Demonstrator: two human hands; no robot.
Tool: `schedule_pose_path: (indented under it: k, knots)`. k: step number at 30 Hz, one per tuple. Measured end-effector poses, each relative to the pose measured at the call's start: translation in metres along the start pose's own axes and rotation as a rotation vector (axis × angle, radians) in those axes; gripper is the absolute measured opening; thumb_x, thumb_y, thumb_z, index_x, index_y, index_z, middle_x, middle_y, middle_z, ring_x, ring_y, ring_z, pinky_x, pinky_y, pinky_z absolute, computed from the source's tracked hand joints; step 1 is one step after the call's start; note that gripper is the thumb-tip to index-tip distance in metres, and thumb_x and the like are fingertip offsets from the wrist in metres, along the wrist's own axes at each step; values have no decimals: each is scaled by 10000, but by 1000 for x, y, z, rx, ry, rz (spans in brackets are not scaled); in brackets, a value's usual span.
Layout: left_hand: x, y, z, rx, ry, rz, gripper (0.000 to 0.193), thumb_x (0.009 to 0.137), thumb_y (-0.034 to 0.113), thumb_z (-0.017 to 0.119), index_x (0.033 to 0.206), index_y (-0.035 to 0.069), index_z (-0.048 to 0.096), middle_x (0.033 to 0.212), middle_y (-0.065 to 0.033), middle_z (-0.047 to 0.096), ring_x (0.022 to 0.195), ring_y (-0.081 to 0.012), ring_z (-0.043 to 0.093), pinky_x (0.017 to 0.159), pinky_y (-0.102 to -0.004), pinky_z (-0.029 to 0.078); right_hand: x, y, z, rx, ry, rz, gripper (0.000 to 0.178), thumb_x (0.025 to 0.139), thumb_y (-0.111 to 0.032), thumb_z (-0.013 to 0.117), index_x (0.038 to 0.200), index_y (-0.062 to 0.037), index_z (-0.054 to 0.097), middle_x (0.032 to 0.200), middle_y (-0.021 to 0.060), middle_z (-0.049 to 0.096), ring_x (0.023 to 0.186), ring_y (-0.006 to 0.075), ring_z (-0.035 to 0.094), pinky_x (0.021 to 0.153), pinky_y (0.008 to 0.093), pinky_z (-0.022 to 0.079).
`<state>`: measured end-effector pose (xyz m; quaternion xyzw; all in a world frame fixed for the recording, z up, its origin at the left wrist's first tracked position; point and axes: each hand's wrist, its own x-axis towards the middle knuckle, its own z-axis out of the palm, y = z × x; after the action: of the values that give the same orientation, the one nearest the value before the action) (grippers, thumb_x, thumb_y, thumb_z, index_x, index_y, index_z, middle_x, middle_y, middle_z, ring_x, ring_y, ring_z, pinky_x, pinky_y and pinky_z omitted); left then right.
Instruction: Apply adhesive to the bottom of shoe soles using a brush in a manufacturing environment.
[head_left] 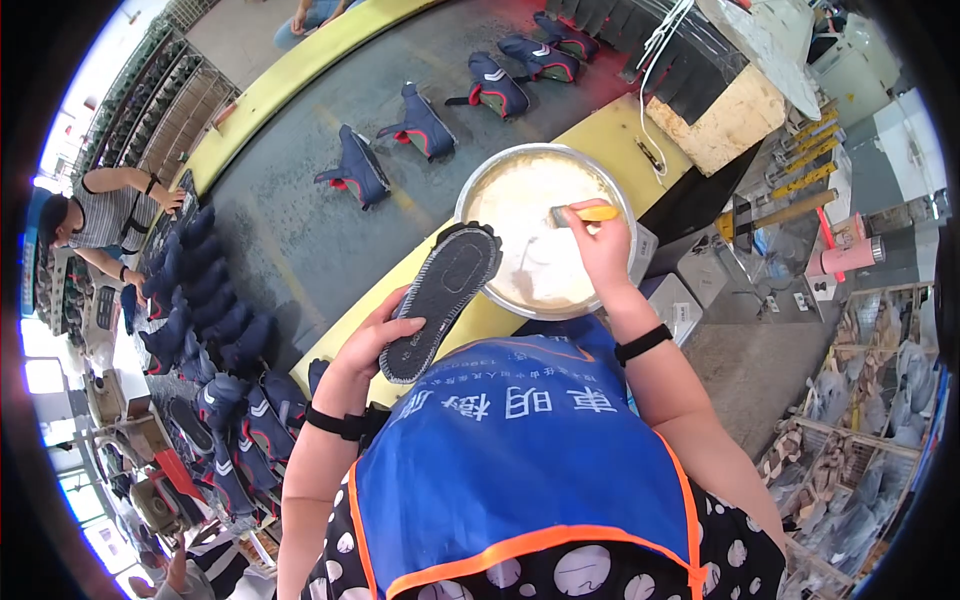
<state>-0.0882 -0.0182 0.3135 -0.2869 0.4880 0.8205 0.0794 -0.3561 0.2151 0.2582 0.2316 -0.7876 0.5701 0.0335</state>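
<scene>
My left hand [368,338] grips a dark shoe upper [445,285] by its heel end. Its flat black sole side, edged with pale stitching, faces up, and my thumb presses on that face. My right hand [605,255] is closed round a brush with a yellow handle [598,213]. The brush's head touches or hovers just above a white creamy liquid [530,265]; I cannot tell which. That liquid fills a round metal bowl [633,235] to the right of the shoe upper. The upper's toe end is close to the bowl's left rim.
Several navy shoe uppers [425,125] stand along a grey conveyor belt [290,190] with yellow edges. More uppers [215,300] are packed together at the left. A co-worker [115,215] reaches in there. A white cord [650,100] hangs at the upper right.
</scene>
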Motion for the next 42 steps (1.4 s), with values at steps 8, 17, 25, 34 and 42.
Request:
schedule_pose_path:
  k: [8,17,25,34,42]
  knots:
    - [31,29,27,156,-134,-164,602,863,158,697,1397,11,462,1226,-108,616,1068,-161,622,905,-285,512,1,-66,-22,-30,-143,-345,143,753,-121,792,867,-156,714,856,17,692,834,218,629,869,355,423]
    - [46,41,43,271,-192,-174,634,850,134,701,1417,19,442,1266,-116,599,1131,-181,596,979,-310,473,2,-61,-23,-23,-206,-428,106,784,-189,774,864,-160,712,827,13,666,814,203,629,848,367,418]
    - [43,41,35,183,-238,-221,679,818,128,704,1431,10,436,1299,-122,580,1178,-188,563,1024,-314,435,8,-74,-20,320,-329,-288,158,761,-86,805,877,-61,700,868,82,664,824,228,642,725,312,487]
    - [28,30,24,214,-152,-47,712,789,110,718,1439,21,440,1285,-120,591,1183,-206,562,1039,-329,423,8,-47,-15,133,-202,-96,125,860,-94,734,867,-48,619,747,35,621,608,114,600,573,247,481]
    - [22,25,29,228,-88,53,739,766,106,739,1438,32,443,1279,-114,594,1166,-212,571,1034,-337,423,6,-61,0,-98,-183,-92,215,891,-144,677,780,-55,515,605,100,577,533,242,596,531,331,457]
